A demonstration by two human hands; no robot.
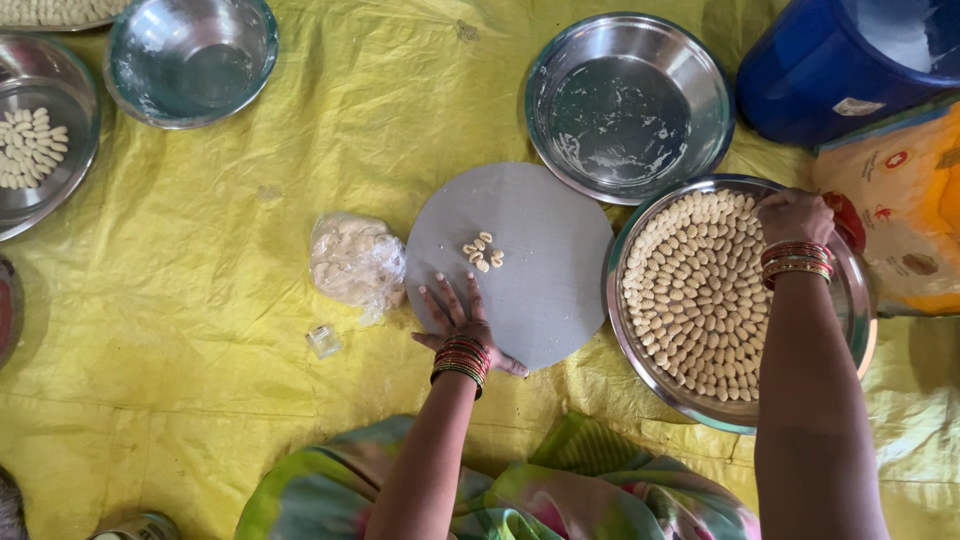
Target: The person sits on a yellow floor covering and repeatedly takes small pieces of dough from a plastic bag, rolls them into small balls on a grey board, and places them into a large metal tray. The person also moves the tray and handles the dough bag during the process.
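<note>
My left hand (455,318) lies flat, fingers spread, on the near edge of a round grey board (545,275). Several small shaped dough pieces (482,251) sit near the board's middle. My right hand (795,213) reaches over the far rim of a steel plate (622,330), fingers curled at the outer ring of dough pieces (700,295) that fill the plate in rings. Whether it pinches a piece is hidden. Both wrists wear red and gold bangles.
A plastic bag of dough (355,260) lies left of the board, a small clear cup (323,341) near it. Empty steel bowls (630,105) (190,55) stand beyond, a plate with dough pieces (35,150) far left. Blue barrel (850,60) and printed sack (900,210) at right. Yellow sheet (200,350) underneath.
</note>
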